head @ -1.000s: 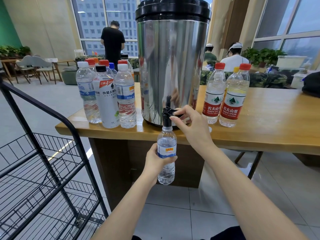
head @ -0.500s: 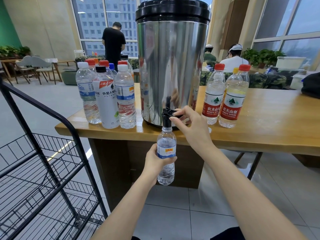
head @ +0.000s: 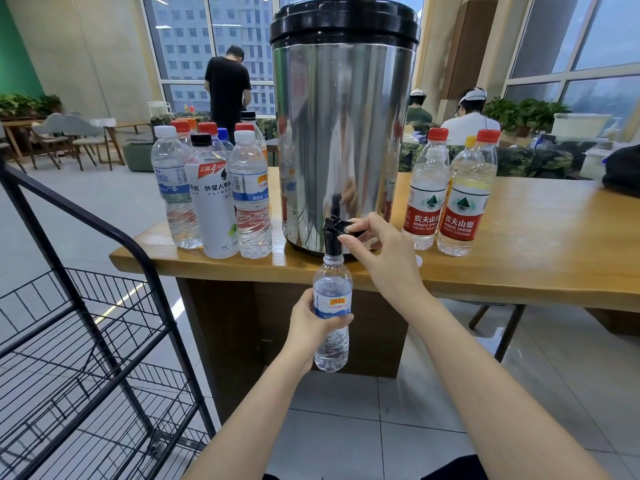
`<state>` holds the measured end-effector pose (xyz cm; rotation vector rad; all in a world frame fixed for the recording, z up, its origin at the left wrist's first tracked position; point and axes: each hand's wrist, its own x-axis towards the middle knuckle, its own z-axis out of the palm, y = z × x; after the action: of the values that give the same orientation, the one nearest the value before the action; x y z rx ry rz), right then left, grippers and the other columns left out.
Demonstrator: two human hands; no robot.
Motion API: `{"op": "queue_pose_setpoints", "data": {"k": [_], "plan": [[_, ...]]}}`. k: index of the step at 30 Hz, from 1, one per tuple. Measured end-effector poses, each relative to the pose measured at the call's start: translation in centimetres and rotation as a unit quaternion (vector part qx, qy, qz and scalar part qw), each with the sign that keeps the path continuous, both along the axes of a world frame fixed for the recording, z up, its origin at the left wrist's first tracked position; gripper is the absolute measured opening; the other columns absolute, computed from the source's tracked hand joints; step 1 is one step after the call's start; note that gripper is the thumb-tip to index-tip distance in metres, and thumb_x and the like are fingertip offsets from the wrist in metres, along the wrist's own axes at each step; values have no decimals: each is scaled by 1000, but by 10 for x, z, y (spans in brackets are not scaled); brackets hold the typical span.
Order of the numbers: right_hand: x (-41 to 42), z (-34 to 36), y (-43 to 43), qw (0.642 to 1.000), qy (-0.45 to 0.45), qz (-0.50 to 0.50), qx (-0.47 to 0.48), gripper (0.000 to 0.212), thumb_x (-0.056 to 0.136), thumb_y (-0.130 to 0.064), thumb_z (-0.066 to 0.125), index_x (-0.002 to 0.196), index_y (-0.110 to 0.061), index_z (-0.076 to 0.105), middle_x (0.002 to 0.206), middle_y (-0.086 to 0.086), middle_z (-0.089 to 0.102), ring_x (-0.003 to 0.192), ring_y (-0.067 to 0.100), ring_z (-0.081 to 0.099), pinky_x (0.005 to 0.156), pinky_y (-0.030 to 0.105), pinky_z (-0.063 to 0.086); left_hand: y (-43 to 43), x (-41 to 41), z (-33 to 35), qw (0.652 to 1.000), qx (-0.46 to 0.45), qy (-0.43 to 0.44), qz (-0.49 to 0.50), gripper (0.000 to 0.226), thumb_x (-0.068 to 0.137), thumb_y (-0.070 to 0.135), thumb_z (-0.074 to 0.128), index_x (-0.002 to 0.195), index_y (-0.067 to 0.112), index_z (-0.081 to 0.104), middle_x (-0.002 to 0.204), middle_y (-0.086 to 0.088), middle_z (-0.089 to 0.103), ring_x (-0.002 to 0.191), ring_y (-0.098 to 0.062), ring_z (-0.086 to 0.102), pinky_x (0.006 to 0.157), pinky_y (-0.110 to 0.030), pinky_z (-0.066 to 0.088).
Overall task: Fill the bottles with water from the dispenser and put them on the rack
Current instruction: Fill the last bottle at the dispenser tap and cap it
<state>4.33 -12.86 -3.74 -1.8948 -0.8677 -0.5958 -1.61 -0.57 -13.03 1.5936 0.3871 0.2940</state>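
A tall steel dispenser (head: 343, 133) with a black lid stands at the table's front edge. Its black tap (head: 333, 237) hangs over the edge. My left hand (head: 311, 323) grips a small clear bottle (head: 331, 341) upright, its open neck right under the tap's spout. My right hand (head: 384, 251) pinches the tap's lever with thumb and fingers. Several capped bottles (head: 214, 199) stand left of the dispenser and three red-labelled bottles (head: 446, 199) stand right of it. A black wire rack (head: 79, 341) stands at the lower left.
The wooden table (head: 519, 258) runs off to the right, with a dark object (head: 623, 171) at its far right. People stand and sit behind the table near the windows. Chairs (head: 69, 136) and plants are at the back left. Tiled floor lies below.
Both hands stay in place on the bottle and the tap. The camera view has shifted only slightly.
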Motion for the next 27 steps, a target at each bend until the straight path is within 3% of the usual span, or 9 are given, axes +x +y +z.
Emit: {"op": "queue_pose_setpoints", "data": {"k": [9, 23, 27], "plan": [[0, 0, 0, 1000, 5, 1, -4, 20, 90, -41, 62, 98, -23, 61, 98, -8, 66, 86, 9, 59, 74, 43, 54, 0, 1, -1, 1000, 3, 4, 2, 66, 72, 5, 83, 129, 19, 53, 123, 3, 62, 109, -11, 55, 88, -27, 45], [0, 1, 0, 1000, 5, 3, 0, 19, 90, -40, 63, 97, -22, 61, 99, -7, 67, 85, 9, 60, 73, 43, 54, 0, 1, -3, 1000, 4, 0, 2, 64, 71, 6, 84, 125, 22, 53, 122, 3, 63, 109, -10, 57, 87, -26, 46], [0, 0, 0, 1000, 1, 3, -1, 18, 90, -40, 63, 97, -24, 61, 99, -7, 67, 85, 9, 60, 73, 43, 54, 0, 1, -2, 1000, 3, -2, 0, 64, 72, 6, 84, 127, 21, 53, 123, 3, 63, 107, -9, 57, 81, -20, 46]]}}
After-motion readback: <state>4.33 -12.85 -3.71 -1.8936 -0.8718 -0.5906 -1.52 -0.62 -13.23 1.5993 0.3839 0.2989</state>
